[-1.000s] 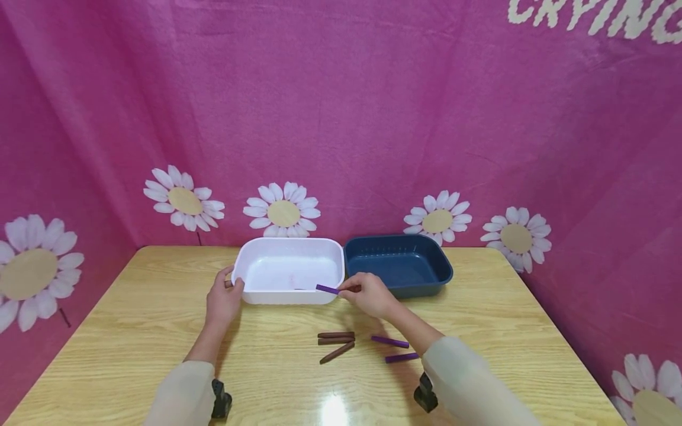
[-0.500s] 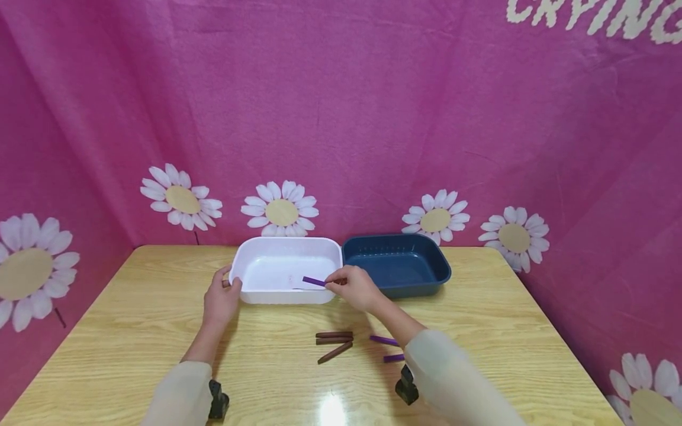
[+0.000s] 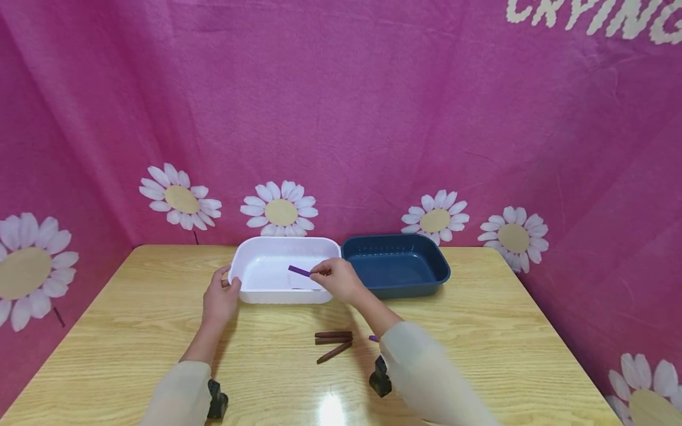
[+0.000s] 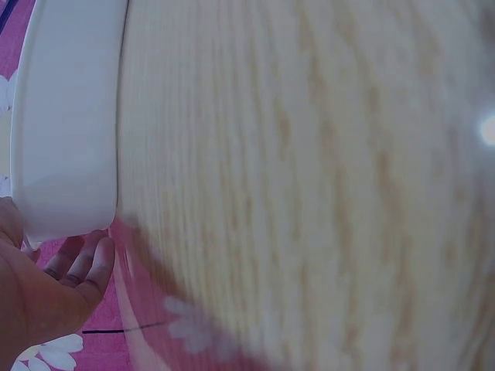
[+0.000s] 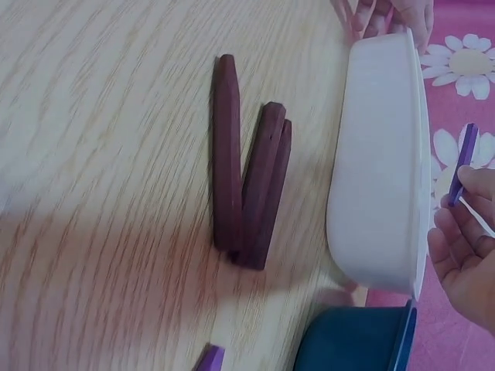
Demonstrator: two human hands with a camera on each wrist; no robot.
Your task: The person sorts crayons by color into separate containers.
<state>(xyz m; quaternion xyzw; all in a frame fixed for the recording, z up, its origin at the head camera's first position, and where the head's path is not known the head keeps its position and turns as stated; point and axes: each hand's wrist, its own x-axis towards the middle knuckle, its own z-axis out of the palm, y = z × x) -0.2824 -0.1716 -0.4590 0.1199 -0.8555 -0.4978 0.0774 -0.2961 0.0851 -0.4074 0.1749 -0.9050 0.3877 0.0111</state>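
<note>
My right hand (image 3: 341, 281) is over the white plastic tub (image 3: 288, 297), pinching one end of a purple crayon (image 3: 299, 271) between thumb and fingers. In the right wrist view the purple crayon (image 5: 465, 158) points up from the fingertips, beyond the tub's rim. At the tub's left end, my left hand (image 3: 219, 299) grips it. The left wrist view has the thumb at the rim and the fingers against the outer side. A thin dark strip shows just inside the tub's near wall; the rest is hidden.
A dark blue tub (image 3: 396, 290) stands right beside the white one. Several brown crayons (image 5: 227, 154) lie together on the wooden table (image 3: 277, 378). Another purple crayon (image 5: 210, 359) lies to their right, partly hidden by the right arm in the head view. A pink floral cloth hangs behind.
My right hand has carried the purple crayon leftward and farther out, from the white tub's right front corner to over its inside. The left hand keeps its grip on the tub.
</note>
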